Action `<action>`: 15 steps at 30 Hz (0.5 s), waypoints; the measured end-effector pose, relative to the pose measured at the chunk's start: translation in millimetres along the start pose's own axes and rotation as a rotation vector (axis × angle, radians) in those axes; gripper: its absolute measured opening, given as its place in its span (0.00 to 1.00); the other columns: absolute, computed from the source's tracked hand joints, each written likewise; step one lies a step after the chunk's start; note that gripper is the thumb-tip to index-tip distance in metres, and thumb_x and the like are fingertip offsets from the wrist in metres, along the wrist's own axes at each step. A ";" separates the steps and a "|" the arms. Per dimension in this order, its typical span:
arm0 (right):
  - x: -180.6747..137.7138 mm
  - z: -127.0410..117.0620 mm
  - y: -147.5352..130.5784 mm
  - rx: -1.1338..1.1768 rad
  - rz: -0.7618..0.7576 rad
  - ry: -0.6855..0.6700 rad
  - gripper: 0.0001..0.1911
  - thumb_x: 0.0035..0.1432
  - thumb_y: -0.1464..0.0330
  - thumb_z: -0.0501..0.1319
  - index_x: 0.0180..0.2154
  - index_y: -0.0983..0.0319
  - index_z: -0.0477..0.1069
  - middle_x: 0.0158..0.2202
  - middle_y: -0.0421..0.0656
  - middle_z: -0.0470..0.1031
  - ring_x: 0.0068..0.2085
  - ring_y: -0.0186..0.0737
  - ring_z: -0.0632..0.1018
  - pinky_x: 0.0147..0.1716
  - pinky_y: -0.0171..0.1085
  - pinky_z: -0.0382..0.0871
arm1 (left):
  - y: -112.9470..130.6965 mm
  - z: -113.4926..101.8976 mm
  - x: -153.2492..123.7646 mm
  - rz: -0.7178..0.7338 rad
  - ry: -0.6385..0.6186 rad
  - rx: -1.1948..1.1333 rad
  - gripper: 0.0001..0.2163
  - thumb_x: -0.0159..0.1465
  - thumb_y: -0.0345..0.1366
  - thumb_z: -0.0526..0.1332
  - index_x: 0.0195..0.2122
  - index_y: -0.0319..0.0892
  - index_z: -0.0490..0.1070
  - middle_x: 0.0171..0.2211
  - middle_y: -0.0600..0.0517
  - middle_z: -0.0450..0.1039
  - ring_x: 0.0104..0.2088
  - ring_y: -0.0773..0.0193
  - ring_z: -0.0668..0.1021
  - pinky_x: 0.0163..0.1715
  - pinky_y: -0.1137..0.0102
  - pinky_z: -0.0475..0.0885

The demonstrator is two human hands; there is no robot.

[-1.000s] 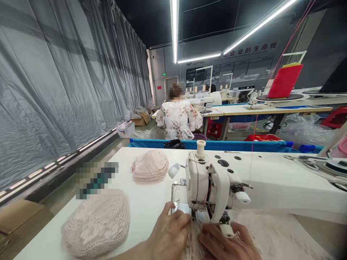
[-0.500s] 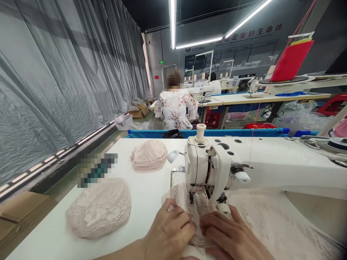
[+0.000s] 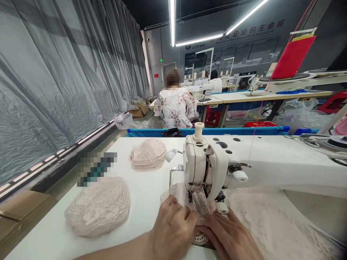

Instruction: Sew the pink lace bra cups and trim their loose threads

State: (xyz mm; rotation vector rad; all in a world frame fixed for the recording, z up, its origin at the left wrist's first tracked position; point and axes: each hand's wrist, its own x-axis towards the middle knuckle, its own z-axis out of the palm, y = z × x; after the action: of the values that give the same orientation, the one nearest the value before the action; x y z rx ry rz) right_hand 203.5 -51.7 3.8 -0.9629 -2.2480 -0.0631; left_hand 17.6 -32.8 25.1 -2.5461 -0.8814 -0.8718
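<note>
A white sewing machine stands on the table in front of me. Pale pink lace fabric lies under its presser foot and runs back toward me between my hands. My left hand, fingers curled, grips the lace just left of the needle area. On the right, my right hand pinches the same lace, its fingertips close to the left ones. A scalloped lace edge shows below the fingers. More lace fabric is spread under the machine arm.
A stack of lace pieces lies on the white table at left, with a smaller pink stack behind it. Beyond a blue cloth trough, a co-worker sits facing away. Cardboard boxes stand at lower left.
My hands have drawn closer together at the lace, and the left hand has turned a little. The scalloped edge now shows lower, between them. The view has shifted slightly.
</note>
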 end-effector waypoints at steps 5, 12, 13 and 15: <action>2.4 -3.8 -1.8 -0.007 0.038 0.009 0.11 0.65 0.77 0.46 0.39 0.58 0.62 0.23 0.34 0.73 0.22 0.32 0.75 0.37 0.37 0.66 | -7.7 -2.6 -0.6 0.082 -0.180 0.022 0.06 0.48 0.26 0.57 0.26 0.41 0.62 0.20 0.55 0.68 0.19 0.65 0.69 0.28 0.66 0.62; 3.7 -2.1 -5.0 -0.034 0.047 0.067 0.11 0.65 0.76 0.47 0.34 0.59 0.63 0.21 0.33 0.72 0.21 0.32 0.75 0.36 0.37 0.65 | 1.4 -18.5 0.8 -0.118 -0.354 -0.174 0.12 0.54 0.40 0.62 0.36 0.40 0.65 0.27 0.53 0.72 0.26 0.61 0.74 0.39 0.62 0.66; 3.9 -1.4 -5.3 -0.036 0.046 0.069 0.11 0.65 0.76 0.47 0.33 0.59 0.63 0.21 0.33 0.73 0.21 0.32 0.75 0.36 0.37 0.65 | 4.3 -16.8 2.0 -0.130 -0.318 -0.149 0.12 0.56 0.41 0.62 0.36 0.40 0.65 0.27 0.53 0.72 0.27 0.61 0.74 0.39 0.61 0.65; 4.3 0.0 -5.4 -0.036 0.041 0.075 0.12 0.66 0.76 0.47 0.33 0.58 0.62 0.21 0.33 0.73 0.22 0.32 0.75 0.37 0.37 0.65 | 7.4 -10.4 3.9 -0.105 -0.244 -0.059 0.07 0.59 0.37 0.61 0.31 0.41 0.64 0.25 0.54 0.70 0.26 0.62 0.73 0.36 0.63 0.64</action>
State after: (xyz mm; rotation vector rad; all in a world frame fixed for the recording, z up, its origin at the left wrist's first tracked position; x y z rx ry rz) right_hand 197.8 -52.9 7.5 -1.0089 -2.1647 -0.1200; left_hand 20.2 -41.5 34.9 -2.7187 -1.0840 -0.6323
